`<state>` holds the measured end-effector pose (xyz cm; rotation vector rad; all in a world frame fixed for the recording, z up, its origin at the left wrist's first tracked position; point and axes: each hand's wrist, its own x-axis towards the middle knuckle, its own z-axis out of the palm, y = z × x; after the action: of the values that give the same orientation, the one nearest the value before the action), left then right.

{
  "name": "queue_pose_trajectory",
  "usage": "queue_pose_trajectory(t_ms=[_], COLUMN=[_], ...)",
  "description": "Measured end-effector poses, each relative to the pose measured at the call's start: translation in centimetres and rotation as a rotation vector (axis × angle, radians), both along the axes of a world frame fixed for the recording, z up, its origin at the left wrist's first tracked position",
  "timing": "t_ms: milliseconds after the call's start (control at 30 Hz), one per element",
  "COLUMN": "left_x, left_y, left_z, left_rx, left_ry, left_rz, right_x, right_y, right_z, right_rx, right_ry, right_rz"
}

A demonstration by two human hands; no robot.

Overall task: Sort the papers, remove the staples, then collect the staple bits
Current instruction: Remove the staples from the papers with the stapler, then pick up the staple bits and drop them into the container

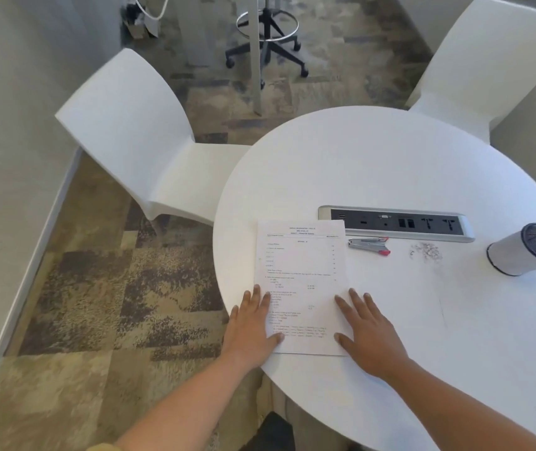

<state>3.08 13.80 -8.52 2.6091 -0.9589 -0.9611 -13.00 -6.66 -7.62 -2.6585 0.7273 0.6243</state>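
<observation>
A printed paper stack lies on the round white table, near its left edge. My left hand lies flat with fingers spread on the stack's lower left edge. My right hand lies flat at the stack's lower right corner, partly on a blank white sheet that lies to the right. A silver staple remover with red tips rests just beyond the papers. A small heap of staple bits lies to its right.
A grey power socket strip is set into the table behind the remover. A white cylindrical pen holder with a dark mesh inside lies tipped at the right edge. White chairs stand at the left and far right.
</observation>
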Motion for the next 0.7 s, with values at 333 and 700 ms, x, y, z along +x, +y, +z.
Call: queue_pose_trajectory(t_ms=[333, 700], left_x=[-0.4, -5.8], left_y=[-0.7, -8.9], left_z=[0.1, 0.0], left_rx=[-0.026, -0.353], left_ry=[-0.012, -0.170], left_rz=[0.091, 0.278], right_x=[-0.1, -7.5], right_y=[0.3, -3.4], right_z=[0.7, 1.7], right_rx=[0.153, 0.296], right_ry=[-0.142, -0.471], right_rz=[-0.116, -0.501])
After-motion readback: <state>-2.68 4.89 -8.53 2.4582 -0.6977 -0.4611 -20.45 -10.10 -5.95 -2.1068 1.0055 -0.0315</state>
